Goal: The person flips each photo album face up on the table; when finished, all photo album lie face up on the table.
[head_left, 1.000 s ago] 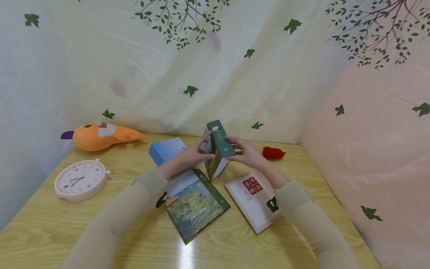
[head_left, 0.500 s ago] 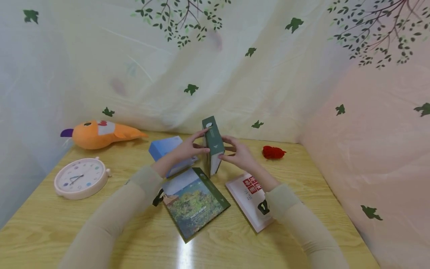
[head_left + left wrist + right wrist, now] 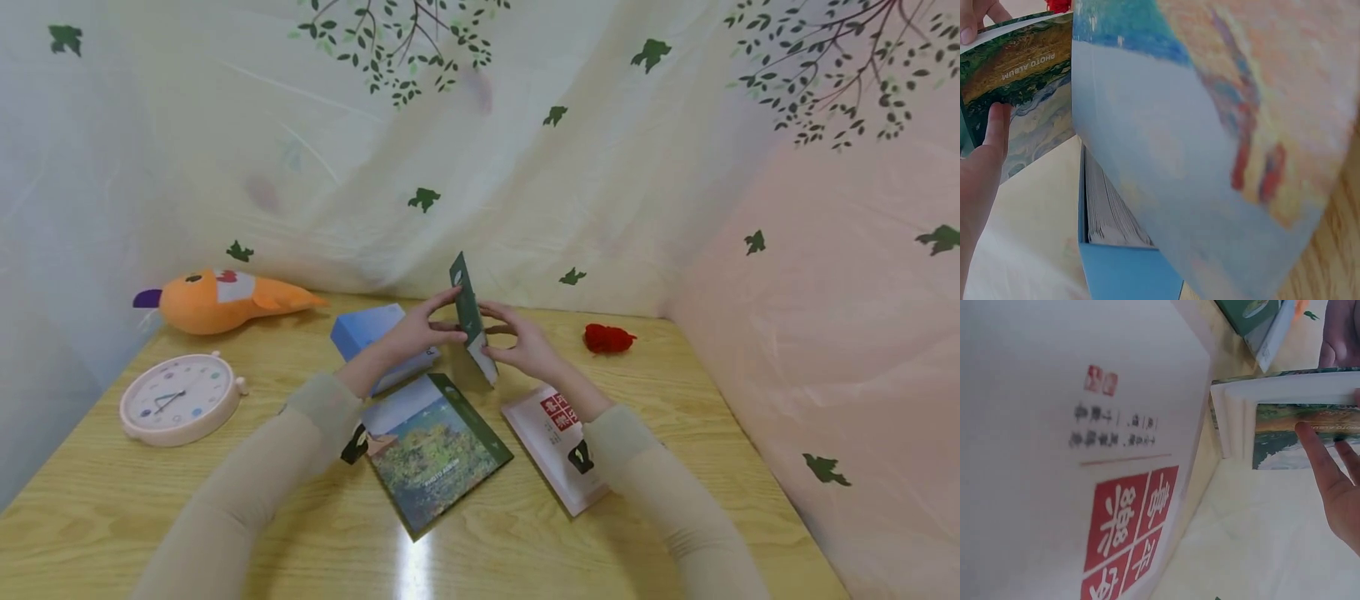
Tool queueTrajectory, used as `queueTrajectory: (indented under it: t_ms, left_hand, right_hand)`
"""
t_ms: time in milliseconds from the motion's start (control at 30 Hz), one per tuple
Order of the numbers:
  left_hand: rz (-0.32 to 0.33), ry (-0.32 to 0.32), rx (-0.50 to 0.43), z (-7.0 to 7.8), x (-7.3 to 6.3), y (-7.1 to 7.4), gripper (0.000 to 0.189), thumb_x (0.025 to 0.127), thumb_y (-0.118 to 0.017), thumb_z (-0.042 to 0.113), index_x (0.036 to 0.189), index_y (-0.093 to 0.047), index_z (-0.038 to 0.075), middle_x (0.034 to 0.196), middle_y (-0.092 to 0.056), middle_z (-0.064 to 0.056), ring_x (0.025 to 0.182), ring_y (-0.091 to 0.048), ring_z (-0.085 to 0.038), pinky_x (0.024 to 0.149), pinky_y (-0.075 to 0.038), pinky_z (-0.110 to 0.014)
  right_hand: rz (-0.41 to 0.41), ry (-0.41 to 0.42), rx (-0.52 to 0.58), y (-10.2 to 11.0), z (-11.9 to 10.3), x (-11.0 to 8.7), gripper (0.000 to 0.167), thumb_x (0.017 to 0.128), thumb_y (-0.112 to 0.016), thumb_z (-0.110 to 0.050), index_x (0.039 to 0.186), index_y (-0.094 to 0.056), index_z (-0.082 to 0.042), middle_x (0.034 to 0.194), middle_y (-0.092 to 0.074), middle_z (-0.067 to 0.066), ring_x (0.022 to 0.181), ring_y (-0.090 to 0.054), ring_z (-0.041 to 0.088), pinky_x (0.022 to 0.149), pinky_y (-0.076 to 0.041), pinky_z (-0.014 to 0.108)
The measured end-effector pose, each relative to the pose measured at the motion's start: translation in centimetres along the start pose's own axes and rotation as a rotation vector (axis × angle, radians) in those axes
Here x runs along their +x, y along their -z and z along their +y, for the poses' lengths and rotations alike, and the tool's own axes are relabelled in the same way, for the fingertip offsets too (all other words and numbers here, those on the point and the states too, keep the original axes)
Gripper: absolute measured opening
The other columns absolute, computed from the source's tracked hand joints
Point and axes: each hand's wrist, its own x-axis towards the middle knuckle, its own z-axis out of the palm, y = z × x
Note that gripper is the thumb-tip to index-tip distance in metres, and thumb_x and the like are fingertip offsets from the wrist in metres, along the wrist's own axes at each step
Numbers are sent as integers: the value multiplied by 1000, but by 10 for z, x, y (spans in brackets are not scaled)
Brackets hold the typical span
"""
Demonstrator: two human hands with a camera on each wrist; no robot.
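A photo album with a green spine stands nearly upright above the table, between my two hands. My left hand holds it from the left, index finger high on the spine and thumb lower down. On the other side my right hand holds its right face and edge. In the left wrist view, the painted cover of the held album shows its title, with fingers lying against it. White pages and an inner painted panel of the album face the right wrist camera, the right fingertips touching the panel.
A second photo album lies flat in front. Beside it is a pale book with red characters. A blue box-like book stands behind my left forearm. Around them are a pink clock, an orange plush bird and a red item.
Both hands have shifted a little to the left with the album. It has turned, so that its green spine looks much narrower.
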Motion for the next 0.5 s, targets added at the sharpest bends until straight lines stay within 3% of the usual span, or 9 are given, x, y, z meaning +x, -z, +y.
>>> queueTrajectory:
  t_ms: [133,333,500]
  left_hand:
    - [37,-6,-31,2,6,-5,84,83,-74,18,149,-25,35,154,-24,-2,120,-54,-31,97,-46,-44]
    - [88,-11,-67,-1,14,-10,87,82,-74,12,150,-24,31,150,-31,-10,114,-58,-35,95,-48,-44]
    - [70,11,-71,-7,17,-11,89,82,-73,9,151,-19,27,146,-35,-17,111,-59,-37,95,-48,-45]
  right_hand:
    - [-32,-59,-43,7,15,0,64,84,-67,1,142,-39,-4,143,-43,16,118,-52,40,77,-57,38]
    - [-98,-98,-53,19,24,-1,63,85,-68,-3,142,-42,-12,145,-42,10,118,-54,36,81,-55,42]
    - [-158,-139,-21,22,30,-6,63,86,-67,-2,142,-41,-12,148,-36,12,122,-49,39,83,-54,42]
